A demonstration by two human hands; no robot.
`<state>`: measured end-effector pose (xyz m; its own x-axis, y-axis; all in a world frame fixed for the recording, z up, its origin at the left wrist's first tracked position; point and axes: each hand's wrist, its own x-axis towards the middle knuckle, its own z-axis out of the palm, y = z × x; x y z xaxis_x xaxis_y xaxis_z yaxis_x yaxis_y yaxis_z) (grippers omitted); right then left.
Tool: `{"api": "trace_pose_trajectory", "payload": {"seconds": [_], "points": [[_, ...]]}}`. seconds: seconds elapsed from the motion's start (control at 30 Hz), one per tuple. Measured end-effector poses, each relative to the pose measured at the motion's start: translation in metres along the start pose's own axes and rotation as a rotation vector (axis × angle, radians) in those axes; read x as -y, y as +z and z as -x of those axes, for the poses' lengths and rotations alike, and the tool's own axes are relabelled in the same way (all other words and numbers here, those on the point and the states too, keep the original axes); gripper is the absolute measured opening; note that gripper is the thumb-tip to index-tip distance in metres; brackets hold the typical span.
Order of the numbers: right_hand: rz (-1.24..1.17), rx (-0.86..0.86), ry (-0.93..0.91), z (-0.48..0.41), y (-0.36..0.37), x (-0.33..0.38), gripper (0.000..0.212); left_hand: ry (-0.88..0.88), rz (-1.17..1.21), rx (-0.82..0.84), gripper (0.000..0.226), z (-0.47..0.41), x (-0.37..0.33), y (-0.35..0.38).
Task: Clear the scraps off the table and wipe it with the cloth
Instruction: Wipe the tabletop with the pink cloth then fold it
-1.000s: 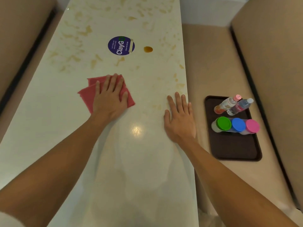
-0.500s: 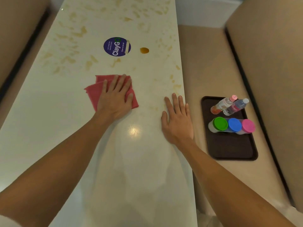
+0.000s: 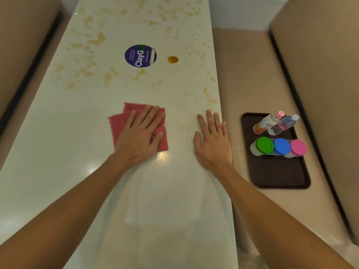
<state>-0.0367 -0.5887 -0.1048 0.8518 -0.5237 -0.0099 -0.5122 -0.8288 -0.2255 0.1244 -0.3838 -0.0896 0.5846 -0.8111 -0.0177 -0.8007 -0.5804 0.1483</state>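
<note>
Sliding toward the table's right edge and a little nearer the person, the left hand (image 3: 138, 136) and the pink cloth (image 3: 119, 123) under it now sit closer to the right hand (image 3: 212, 144) than a second ago. The left hand lies palm down with its fingers straight and spread, pressing the folded cloth flat onto the pale table (image 3: 58, 142), about midway across its width. The right hand lies flat on the bare tabletop against the right edge, fingers straight and together, holding nothing.

Beyond the cloth, toward the far end, yellowish smears (image 3: 97, 39) mottle the surface from the left edge to the right. Among them sits a round purple "ClayGo" sticker (image 3: 140, 55), with a small brown drop (image 3: 172, 59) just to its right.

Off the table, on the beige bench seat (image 3: 242, 74) along the right edge, a dark brown tray (image 3: 277, 175) carries two small bottles, one with a pink cap (image 3: 267, 123) and one with a white cap (image 3: 283, 124). Nearer the person, three containers stand in a row with green (image 3: 264, 145), blue (image 3: 281, 146) and pink (image 3: 298, 147) lids.
</note>
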Motion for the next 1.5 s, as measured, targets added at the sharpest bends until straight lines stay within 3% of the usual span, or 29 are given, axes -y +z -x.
{"api": "trace_pose_trajectory", "payload": {"seconds": [0.1, 0.27, 0.37, 0.47, 0.6, 0.7, 0.87, 0.97, 1.07, 1.27, 1.4, 1.5], "points": [[-0.001, 0.005, -0.001, 0.0, 0.0, 0.001, 0.062, 0.013, 0.0, 0.015, 0.066, 0.016, 0.023, -0.003], [-0.002, -0.004, -0.001, 0.0, 0.001, -0.001, 0.062, -0.252, 0.009, -0.008, 0.073, -0.045, 0.001, -0.001], [0.004, -0.005, 0.0, 0.0, 0.002, -0.001, 0.061, -0.152, -0.004, -0.003, 0.072, -0.019, -0.033, 0.006], [-0.009, -0.002, 0.003, -0.001, 0.002, -0.001, 0.061, -0.033, 0.024, -0.013, 0.07, 0.022, -0.023, 0.004], [-0.017, -0.002, 0.004, -0.001, 0.001, -0.001, 0.062, -0.156, 0.015, -0.037, 0.07, -0.018, 0.0, 0.003], [-0.005, 0.001, 0.003, -0.001, 0.003, -0.002, 0.062, -0.233, 0.016, -0.021, 0.071, -0.051, -0.03, 0.003], [-0.019, 0.002, -0.001, -0.002, 0.002, -0.002, 0.062, -0.011, 0.02, -0.016, 0.066, 0.006, -0.027, 0.005], [-0.011, -0.004, 0.001, -0.001, 0.002, -0.001, 0.062, -0.124, 0.01, -0.006, 0.068, -0.008, 0.007, 0.0], [-0.009, -0.003, 0.002, -0.002, 0.002, -0.002, 0.062, -0.253, 0.016, -0.027, 0.07, -0.05, -0.006, 0.001], [-0.006, -0.001, 0.002, -0.002, 0.002, -0.001, 0.062, -0.042, 0.037, -0.006, 0.068, -0.001, -0.029, 0.005], [-0.005, -0.009, 0.002, -0.001, 0.003, -0.001, 0.062, -0.187, 0.037, -0.025, 0.07, -0.035, 0.018, -0.002], [0.001, -0.007, 0.002, -0.002, 0.003, -0.002, 0.062, -0.246, 0.034, -0.024, 0.072, -0.08, 0.002, -0.003]]}}
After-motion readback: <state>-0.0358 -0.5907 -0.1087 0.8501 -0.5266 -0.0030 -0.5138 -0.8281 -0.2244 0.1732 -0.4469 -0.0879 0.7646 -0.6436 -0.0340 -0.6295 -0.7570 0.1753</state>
